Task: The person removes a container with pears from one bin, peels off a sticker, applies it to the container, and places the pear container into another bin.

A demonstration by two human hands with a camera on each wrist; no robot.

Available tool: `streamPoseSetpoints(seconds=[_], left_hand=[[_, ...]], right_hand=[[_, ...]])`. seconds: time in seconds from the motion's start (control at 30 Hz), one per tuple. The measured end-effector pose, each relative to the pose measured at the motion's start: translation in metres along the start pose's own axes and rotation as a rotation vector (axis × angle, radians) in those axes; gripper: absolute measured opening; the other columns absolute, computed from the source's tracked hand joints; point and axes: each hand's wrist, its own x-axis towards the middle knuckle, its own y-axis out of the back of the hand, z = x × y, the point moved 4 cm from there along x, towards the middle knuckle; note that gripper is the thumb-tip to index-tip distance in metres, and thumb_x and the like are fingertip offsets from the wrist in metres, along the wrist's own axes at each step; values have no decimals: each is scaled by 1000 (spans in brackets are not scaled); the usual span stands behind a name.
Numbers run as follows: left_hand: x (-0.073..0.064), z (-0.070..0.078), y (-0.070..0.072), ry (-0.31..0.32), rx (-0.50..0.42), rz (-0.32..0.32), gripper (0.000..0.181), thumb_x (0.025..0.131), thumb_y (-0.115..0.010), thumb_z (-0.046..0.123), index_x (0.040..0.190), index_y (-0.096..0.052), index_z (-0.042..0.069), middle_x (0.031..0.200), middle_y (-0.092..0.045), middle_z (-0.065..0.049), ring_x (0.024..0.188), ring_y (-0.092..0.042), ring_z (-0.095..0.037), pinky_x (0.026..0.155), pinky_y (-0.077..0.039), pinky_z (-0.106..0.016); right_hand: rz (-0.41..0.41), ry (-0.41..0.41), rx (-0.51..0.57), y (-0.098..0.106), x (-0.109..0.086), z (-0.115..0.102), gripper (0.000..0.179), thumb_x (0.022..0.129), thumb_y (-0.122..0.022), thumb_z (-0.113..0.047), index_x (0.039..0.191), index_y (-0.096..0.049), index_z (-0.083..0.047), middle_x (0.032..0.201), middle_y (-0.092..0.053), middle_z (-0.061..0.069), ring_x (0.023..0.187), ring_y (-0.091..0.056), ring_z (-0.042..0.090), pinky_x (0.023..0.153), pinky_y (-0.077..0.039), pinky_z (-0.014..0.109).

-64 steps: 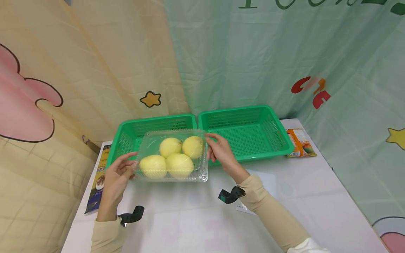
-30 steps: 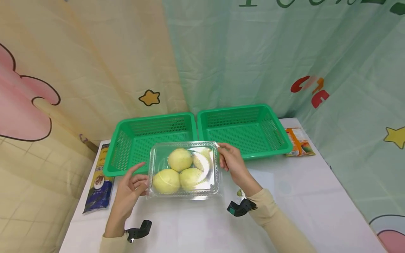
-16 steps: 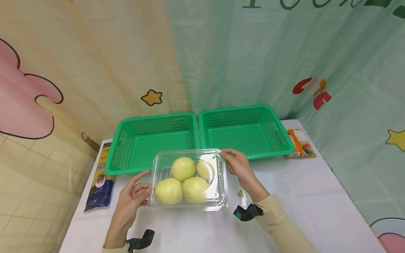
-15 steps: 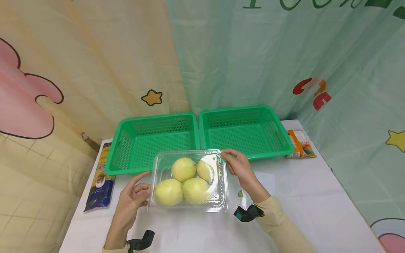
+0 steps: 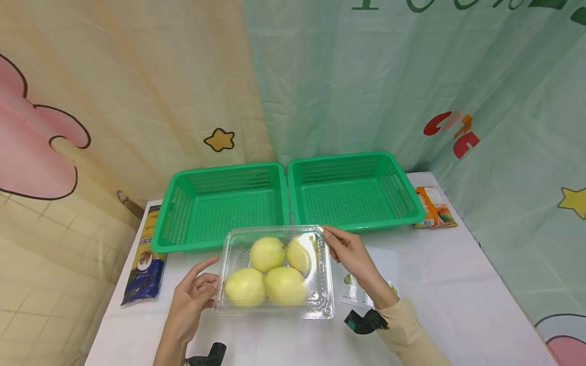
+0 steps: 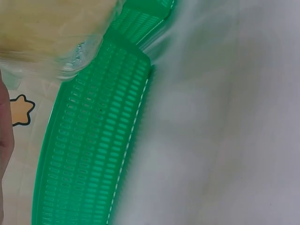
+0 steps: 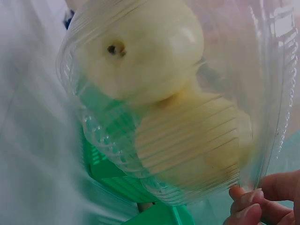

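Note:
A clear plastic clamshell box (image 5: 274, 311) is held above the table in front of the baskets, its top tipped toward the viewer. Inside lie several pale yellow pears (image 5: 286, 285); the right wrist view shows a dark calyx on one pear (image 7: 154, 61). My left hand (image 5: 188, 300) holds the box's left side by thumb and fingertips, with the index finger stretched upward. At the far right corner, my right hand (image 5: 350, 254) pinches the rim, seen closely by its fingers (image 7: 248, 213) in the right wrist view. The lid appears closed.
Two green baskets, left (image 5: 220, 213) and right (image 5: 352, 201), stand side by side against the curtain (image 5: 320, 91). A blue and yellow packet (image 5: 144, 267) lies at left, an orange packet (image 5: 435, 208) at right. A printed sheet (image 5: 384, 262) lies under my right forearm.
From over the left basket, both hands have brought the box of pears nearer and slightly right, over the table's front part. Its tilt has changed and the grips hold.

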Motion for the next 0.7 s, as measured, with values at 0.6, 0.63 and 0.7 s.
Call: streamPoseSetpoints(seconds=[0.6,0.63,0.7], left_hand=[[-6,-19,-6,72,29,-42,58,90,-57,-10,145,-43,2,88,-66,9,72,-65,-4,54,-57,-23],[-6,-20,-6,74,34,-45,59,90,-57,-9,146,-43,2,89,-66,9,72,-65,-4,54,-58,-24],[-6,-20,-7,83,47,-46,60,89,-57,-9,146,-43,3,89,-66,8,73,-65,-5,54,-58,-25]], right_hand=[[-2,-67,18,-1,-8,19,43,105,-52,-29,144,-55,-11,69,-50,-2,62,-55,10,61,-55,24],[-7,-67,17,-1,-8,20,44,105,-51,-29,145,-54,-11,70,-51,-1,62,-55,10,61,-55,25],[-13,-71,20,-1,-9,21,44,105,-51,-29,145,-54,-10,71,-52,-1,62,-56,10,60,-55,25]])
